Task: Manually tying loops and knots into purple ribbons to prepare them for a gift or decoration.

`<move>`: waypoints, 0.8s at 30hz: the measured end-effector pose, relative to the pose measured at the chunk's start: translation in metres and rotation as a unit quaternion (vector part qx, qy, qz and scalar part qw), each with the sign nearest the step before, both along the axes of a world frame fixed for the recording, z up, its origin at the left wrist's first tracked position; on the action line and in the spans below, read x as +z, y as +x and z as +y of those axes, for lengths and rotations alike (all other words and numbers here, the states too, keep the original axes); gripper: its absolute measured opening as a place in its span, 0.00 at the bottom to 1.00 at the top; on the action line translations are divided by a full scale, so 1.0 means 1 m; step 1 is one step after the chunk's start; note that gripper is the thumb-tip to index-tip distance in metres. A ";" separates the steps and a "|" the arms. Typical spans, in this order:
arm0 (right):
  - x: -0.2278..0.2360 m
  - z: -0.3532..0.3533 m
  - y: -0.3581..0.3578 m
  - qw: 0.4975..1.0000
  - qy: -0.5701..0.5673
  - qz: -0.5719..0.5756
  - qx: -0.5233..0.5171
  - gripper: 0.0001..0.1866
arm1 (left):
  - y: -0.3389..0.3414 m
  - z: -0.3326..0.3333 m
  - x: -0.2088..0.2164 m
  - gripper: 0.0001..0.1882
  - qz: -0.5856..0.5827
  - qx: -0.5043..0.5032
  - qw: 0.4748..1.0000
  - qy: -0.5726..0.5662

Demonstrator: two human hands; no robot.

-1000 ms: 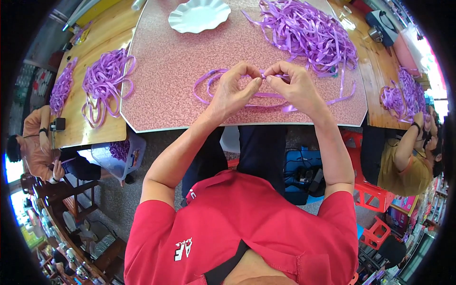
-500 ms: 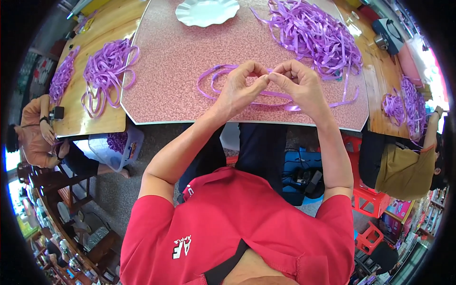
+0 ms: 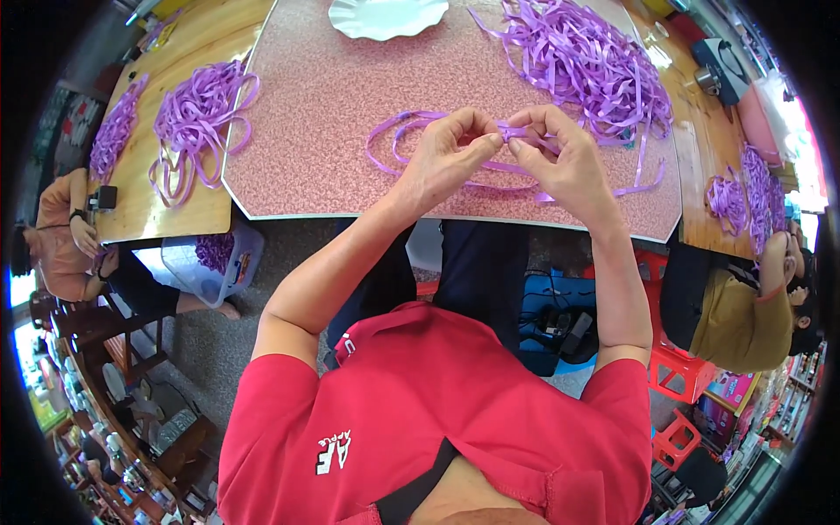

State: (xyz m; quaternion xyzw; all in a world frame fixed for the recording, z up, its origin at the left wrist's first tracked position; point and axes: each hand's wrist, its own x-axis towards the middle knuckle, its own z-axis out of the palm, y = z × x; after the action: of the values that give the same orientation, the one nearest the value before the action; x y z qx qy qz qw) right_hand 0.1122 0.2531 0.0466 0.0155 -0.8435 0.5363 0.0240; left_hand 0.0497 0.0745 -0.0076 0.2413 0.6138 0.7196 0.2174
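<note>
My left hand (image 3: pixel 452 162) and my right hand (image 3: pixel 560 162) meet over the near part of the pink speckled table. Thumb and forefinger of each pinch a purple ribbon (image 3: pixel 510 133), with a small gathered bit, perhaps a knot, showing between the fingertips. Loops of the same ribbon lie on the tabletop to the left of my left hand and beneath both hands. A loose end trails out on the table past my right wrist. Just beyond my right hand is a big tangled heap of purple ribbons (image 3: pixel 591 66).
At the table's far side stands a white wavy-rimmed plate (image 3: pixel 389 33). More ribbon piles lie on wooden tables at left (image 3: pixel 199 118) and right (image 3: pixel 728 203). One person sits at each side. A clear plastic bin (image 3: pixel 241 271) and red stools (image 3: pixel 678 372) stand below.
My fingertips have drawn slightly apart, and the gathered ribbon now shows between them. The person at right has brought a raised hand down and inward.
</note>
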 end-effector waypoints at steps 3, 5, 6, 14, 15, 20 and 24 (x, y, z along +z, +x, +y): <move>-0.001 0.002 0.000 0.996 0.054 0.070 0.008 0.07 | 0.000 -0.001 0.000 0.08 -0.004 -0.003 1.000 -0.005; 0.001 0.000 0.001 0.996 0.064 0.062 -0.011 0.06 | 0.000 -0.001 -0.001 0.07 0.001 -0.004 1.000 -0.013; 0.001 0.000 0.001 0.996 0.064 0.062 -0.011 0.06 | 0.000 -0.001 0.000 0.07 0.003 -0.003 1.000 -0.009; 0.007 -0.001 0.003 0.995 0.074 0.064 -0.003 0.07 | 0.002 -0.002 0.001 0.08 0.003 0.010 1.000 0.001; 0.004 0.003 0.003 0.995 0.074 0.064 -0.004 0.07 | 0.002 -0.002 0.001 0.08 0.010 0.010 1.000 -0.003; 0.000 0.007 0.002 1.000 -0.008 0.025 -0.010 0.10 | 0.002 -0.001 -0.001 0.08 0.022 0.013 1.000 -0.003; 0.007 0.002 0.003 1.000 -0.027 -0.010 -0.009 0.10 | 0.002 -0.001 0.000 0.08 0.028 0.019 0.999 -0.013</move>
State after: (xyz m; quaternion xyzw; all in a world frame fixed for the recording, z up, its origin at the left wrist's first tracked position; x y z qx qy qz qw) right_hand 0.1155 0.2550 0.0539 0.0019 -0.8289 0.5590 0.0213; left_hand 0.0518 0.0738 -0.0077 0.2466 0.6332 0.7088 0.1895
